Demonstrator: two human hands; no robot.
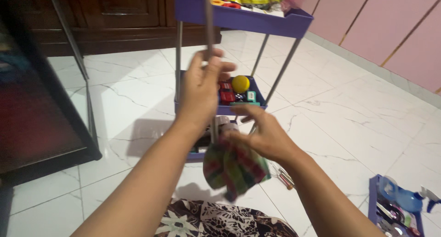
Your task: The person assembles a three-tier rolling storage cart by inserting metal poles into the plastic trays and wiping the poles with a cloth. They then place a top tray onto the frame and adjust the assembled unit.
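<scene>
Fingers of your left hand (202,87) wrap the thin grey metal rod (209,23), upright before the purple plastic cart (239,17), while your right hand (262,133) (nearer below) pinches the striped multicoloured cloth (234,168) against its lower end.

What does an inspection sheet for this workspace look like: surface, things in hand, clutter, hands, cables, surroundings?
Surface: white marble-look tile floor.
Things in hand: grey upright pole of the purple tiered cart; striped multicoloured cloth.
Clutter: yellow ball and small items on the middle shelf; purple tray of bottles on the floor at right.
Hands: left hand grips the pole; right hand holds the cloth against it.
Cables: nothing seen.
Surroundings: dark wooden cabinet, pink wall.
</scene>
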